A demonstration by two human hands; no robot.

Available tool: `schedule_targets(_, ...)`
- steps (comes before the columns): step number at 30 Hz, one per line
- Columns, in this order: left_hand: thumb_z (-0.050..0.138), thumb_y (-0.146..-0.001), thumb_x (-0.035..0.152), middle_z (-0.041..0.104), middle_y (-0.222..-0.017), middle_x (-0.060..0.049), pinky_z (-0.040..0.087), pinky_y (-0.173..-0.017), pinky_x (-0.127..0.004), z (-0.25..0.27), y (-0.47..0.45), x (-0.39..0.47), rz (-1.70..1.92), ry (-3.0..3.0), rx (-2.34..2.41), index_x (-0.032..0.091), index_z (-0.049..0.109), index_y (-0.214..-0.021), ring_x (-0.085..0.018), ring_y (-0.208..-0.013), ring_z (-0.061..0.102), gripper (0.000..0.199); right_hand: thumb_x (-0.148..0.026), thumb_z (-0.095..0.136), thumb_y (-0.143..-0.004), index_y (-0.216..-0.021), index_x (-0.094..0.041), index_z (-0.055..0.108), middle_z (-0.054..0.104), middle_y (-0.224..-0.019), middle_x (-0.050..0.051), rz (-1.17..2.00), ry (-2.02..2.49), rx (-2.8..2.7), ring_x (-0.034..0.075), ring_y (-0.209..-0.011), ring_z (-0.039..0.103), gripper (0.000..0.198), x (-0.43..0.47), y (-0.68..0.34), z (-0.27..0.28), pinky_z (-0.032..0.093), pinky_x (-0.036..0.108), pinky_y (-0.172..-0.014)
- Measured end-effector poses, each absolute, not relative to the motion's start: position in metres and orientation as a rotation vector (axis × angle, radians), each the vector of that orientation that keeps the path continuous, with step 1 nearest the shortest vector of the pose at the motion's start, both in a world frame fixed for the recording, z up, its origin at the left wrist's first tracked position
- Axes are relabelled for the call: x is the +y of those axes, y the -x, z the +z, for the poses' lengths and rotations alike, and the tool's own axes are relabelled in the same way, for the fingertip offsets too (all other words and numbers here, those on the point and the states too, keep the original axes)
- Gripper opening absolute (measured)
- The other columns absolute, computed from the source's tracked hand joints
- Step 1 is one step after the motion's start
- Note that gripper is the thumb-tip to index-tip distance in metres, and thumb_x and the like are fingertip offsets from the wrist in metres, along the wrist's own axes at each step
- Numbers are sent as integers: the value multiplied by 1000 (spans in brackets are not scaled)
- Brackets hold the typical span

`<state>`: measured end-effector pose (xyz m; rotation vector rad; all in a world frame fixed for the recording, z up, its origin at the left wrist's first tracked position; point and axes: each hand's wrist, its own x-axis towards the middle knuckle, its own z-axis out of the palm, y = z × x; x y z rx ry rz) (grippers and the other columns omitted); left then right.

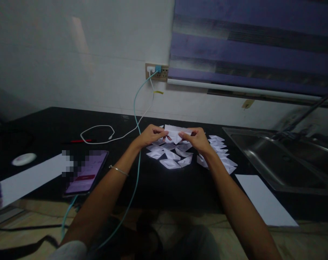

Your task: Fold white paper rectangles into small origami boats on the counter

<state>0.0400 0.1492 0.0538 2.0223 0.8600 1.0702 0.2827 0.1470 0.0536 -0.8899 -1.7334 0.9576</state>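
Between my two hands is a folded sheet of white paper [177, 130], lifted above the black counter. Its upper part is a flat strip and its lower part tapers to a point. My left hand [153, 134] pinches it at the left side, thumb in front. At the other side my right hand [197, 137] grips it with thumb and fingers. Under and in front of the hands lie several folded white paper boats [171, 155]. More paper boats [223, 155] are stacked in a row beyond my right wrist, partly hidden by the forearm.
A steel sink [261, 159] is set into the counter [164, 191] at right. White sheets [264, 198] lie at right and, with a phone [84, 177], at left. A teal cable [138, 169] and white cable [126, 135] run from the wall socket [164, 73]. A white disc [24, 159] is far left.
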Motion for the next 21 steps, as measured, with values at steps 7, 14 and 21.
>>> schedule_targets(7, 66, -82, 47, 60, -57, 0, 37, -50, -22, 49, -36, 157, 1264, -1973, 908, 15, 70, -64, -10, -54, 52, 37, -49, 70, -81, -76, -18, 75, 73, -73, 4, 973, 839, -1803, 17, -66, 66, 31, 150, -289, 56, 51, 30, -67)
schedule_targets(14, 71, -79, 46, 47, -43, 5, 25, -39, -20, 47, -43, 156, 1202, -1731, 963, 16, 68, -72, -6, -37, 39, 31, -49, 66, -83, -74, -16, 76, 72, -67, 5, 704, 940, -1868, 17, -63, 64, 36, 150, -288, 56, 47, 27, -60)
schedule_targets(21, 72, -80, 45, 65, -53, -1, 23, -34, -18, 50, -47, 154, 1114, -1575, 962, 13, 67, -79, -5, -33, 45, 32, -50, 66, -83, -96, -15, 79, 60, -46, 0, 668, 1043, -1731, 13, -42, 54, 39, 149, -284, 53, 39, 24, -44)
